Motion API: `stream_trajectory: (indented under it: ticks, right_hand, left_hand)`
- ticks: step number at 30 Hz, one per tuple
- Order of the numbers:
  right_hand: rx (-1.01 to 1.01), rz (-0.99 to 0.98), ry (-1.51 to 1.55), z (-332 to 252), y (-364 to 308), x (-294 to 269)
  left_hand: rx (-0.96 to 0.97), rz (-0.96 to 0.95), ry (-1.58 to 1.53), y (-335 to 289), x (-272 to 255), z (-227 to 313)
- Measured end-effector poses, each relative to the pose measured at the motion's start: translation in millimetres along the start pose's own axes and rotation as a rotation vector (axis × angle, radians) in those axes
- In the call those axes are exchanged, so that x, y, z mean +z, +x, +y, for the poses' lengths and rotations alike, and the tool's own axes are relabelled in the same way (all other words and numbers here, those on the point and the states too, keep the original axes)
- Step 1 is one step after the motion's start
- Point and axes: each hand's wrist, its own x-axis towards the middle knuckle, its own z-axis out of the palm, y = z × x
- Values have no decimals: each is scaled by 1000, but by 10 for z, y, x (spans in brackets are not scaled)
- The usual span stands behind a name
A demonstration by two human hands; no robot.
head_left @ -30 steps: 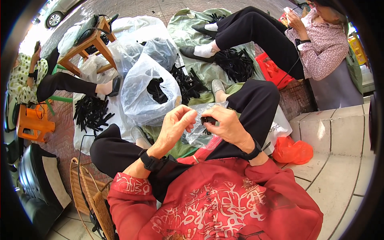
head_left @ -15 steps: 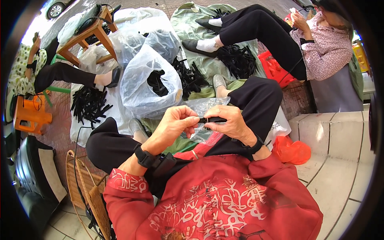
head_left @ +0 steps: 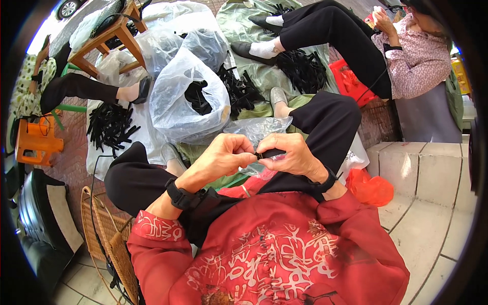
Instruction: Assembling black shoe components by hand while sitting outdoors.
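Above my lap, both hands meet at a short black strip [head_left: 274, 152]. My right hand [head_left: 296, 156] is closed round it, hiding most of its length. The thumb and fingertips of my left hand [head_left: 224, 156] are pinched together at the strip's left end. Something thin and pale shows at that end, too small to name. Below and behind my fingers a crumpled clear plastic bag [head_left: 254, 128] lies between my legs.
A big translucent bag [head_left: 168, 114] of black pieces stands ahead, with heaps of black strips [head_left: 109, 127] around it. Two people sit opposite. A wooden stool [head_left: 114, 38], an orange stool [head_left: 38, 141], a wicker basket [head_left: 96, 229] and a red bag [head_left: 368, 188] are nearby. Tiled steps [head_left: 422, 173] rise at right.
My left fingertips have shifted slightly right, closer to my right hand. The strip between them shows less, and the whole view has moved a little. The other people keep nearly the same posture.
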Motion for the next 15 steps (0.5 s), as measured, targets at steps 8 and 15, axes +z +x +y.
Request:
stream_trajectory:
  ticks: [8,15]
  right_hand:
    - [16,10,73,12,-9,-11]
    - [66,-126,64,54,8,-53]
  left_hand:
    - [-23,-32,-199,-51,20,-75]
    - [151,175,270,37,68,-218]
